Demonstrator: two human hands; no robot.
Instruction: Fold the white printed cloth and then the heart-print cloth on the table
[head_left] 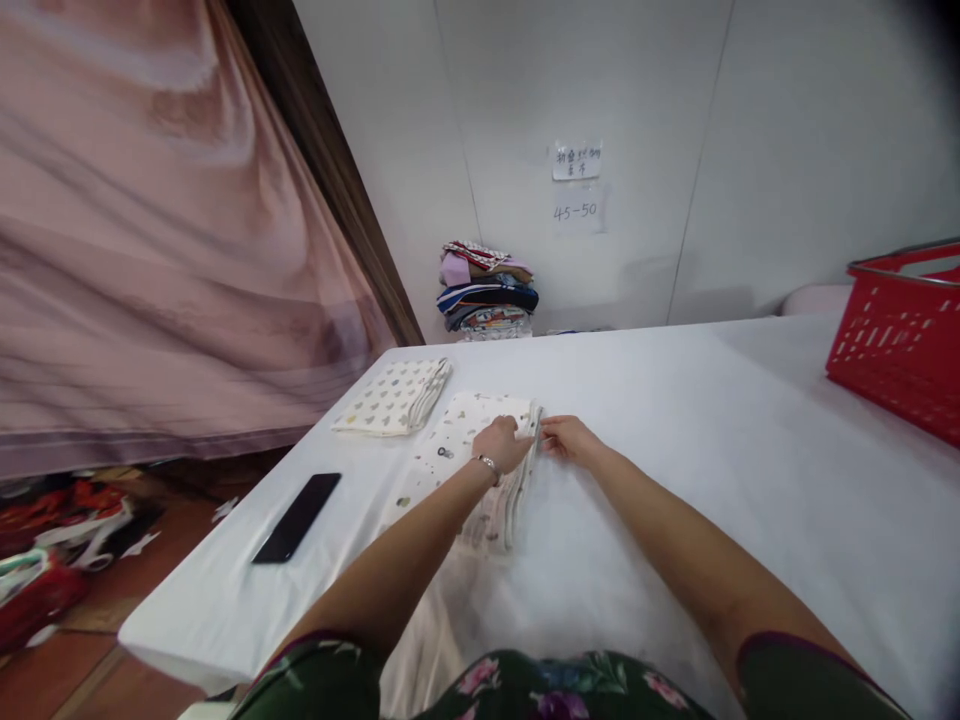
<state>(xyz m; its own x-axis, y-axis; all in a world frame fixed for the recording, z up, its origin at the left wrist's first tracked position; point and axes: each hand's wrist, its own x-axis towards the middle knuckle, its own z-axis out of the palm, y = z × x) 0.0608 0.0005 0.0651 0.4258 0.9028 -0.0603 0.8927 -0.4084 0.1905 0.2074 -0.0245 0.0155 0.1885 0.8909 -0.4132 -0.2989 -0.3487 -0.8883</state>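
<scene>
A white cloth with small printed figures (442,455) lies folded in layers on the white table, in front of me. My left hand (502,445) rests on its upper right part, fingers bent, with the thumb toward the layered right edge. At that same edge my right hand (570,440) has its fingertips pinched together on the cloth's layers. Farther left and back, a second folded cloth with a grey print (394,398) lies flat, touched by neither hand.
On the left of the table (675,390) lies a black phone (298,517). A red basket (900,340) stands at the right edge. Stacked folded clothes (487,290) sit beyond the far edge, by the wall. A pink curtain (172,220) hangs at the left.
</scene>
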